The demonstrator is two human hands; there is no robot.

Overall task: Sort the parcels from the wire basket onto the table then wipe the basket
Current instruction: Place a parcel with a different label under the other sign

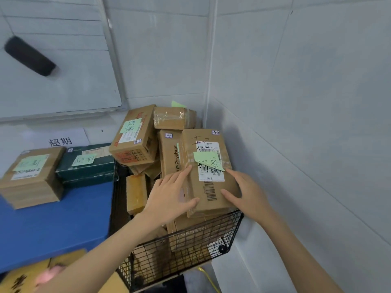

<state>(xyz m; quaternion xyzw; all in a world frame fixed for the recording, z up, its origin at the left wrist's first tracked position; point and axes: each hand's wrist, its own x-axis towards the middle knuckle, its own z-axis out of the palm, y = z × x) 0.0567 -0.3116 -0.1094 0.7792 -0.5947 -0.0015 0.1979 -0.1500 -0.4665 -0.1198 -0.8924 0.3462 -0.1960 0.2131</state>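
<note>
Between our left hand and right hand, both flat-fingered against its sides, lies the long brown cardboard parcel, its axis running away from us.

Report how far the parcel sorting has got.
Done: a brown box and a dark green box lie on the blue table. In hand: left hand and right hand touch the top parcel. Left: the wire basket is piled with parcels; no wiping has begun.
</note>
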